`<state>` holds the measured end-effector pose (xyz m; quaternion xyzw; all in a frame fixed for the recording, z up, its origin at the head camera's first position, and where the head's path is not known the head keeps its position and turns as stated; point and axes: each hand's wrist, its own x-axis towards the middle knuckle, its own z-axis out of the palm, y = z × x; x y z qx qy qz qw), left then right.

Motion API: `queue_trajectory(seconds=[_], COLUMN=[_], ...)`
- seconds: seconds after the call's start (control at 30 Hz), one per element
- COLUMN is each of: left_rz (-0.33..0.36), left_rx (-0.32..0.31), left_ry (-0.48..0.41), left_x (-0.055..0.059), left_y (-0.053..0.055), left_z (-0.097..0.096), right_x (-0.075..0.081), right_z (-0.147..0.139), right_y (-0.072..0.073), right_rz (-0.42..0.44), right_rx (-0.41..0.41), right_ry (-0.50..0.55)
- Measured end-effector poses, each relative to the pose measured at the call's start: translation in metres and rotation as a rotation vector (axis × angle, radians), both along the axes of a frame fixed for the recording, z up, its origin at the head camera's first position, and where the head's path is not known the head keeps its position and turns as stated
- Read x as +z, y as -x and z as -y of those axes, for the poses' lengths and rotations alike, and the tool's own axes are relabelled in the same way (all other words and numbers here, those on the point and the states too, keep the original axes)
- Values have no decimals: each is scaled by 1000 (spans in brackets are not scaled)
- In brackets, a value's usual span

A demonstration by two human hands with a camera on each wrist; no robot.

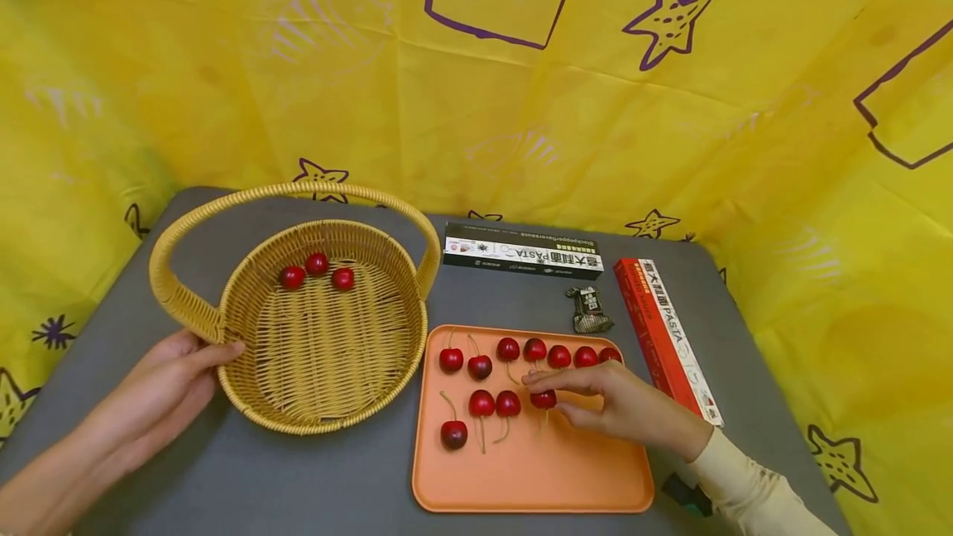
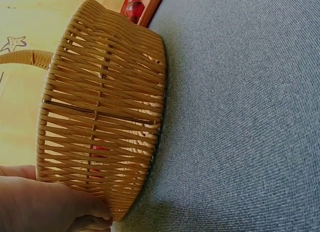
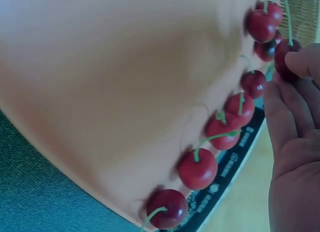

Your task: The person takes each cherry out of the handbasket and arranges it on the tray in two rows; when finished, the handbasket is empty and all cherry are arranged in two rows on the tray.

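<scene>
On the left a round yellow wicker basket [image 1: 328, 362] with a tall arched handle holds three cherries [image 1: 317, 264] near its far side. My left hand [image 1: 174, 370] grips the basket's rim by the handle's base, thumb inside; the left wrist view has that hand [image 2: 50, 204] against the woven wall. Over the orange tray [image 1: 536, 478], my right hand [image 1: 625, 408] pinches a stemmed cherry [image 1: 543, 400] between thumb and fingers, plain also in the right wrist view, where that cherry [image 3: 287, 60] appears. Several other cherries [image 1: 481, 404] lie on the tray in two rough rows.
Behind the tray lies a black-and-white pasta box [image 1: 524, 251]; a red-and-white one [image 1: 666, 337] lies to its right. Between them sits a small dark wrapped packet [image 1: 588, 310]. A dark object [image 1: 687, 495] is partly under the right sleeve. Yellow patterned cloth [image 1: 476, 106] hangs behind the grey table.
</scene>
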<state>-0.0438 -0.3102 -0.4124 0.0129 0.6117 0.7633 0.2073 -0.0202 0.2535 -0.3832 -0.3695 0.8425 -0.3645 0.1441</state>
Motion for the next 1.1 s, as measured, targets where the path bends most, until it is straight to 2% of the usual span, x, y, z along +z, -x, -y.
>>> queue_trajectory(seconds=[0.13, 0.37, 0.6, 0.77, 0.87, 0.97, 1.1], left_rz=[-4, -20, -14, 4, 1, -3, -6], left_rx=[2, 1, -1, 22, 31, 41, 51], left_ry=[-11, -40, -23, -10, 1, 10, 29], left_x=[1, 4, 3, 7, 11, 16, 20], left_y=[0, 1, 0, -7, -9, -8, -4], left_z=[0, -1, -2, 1, 0, -4, -16], right_x=[-6, -11, -19, -19, -14, 0, 26], right_z=[0, 2, 4, 11, 13, 14, 17], right_y=[-1, -1, -5, -2, 0, 0, 2], right_rz=[10, -68, -66, -89, -80, -58, -115], right_rx=[-3, 14, 13, 55, 58, 44, 38], right_ry=[-53, -107, -136, -146, -184, -215, -127])
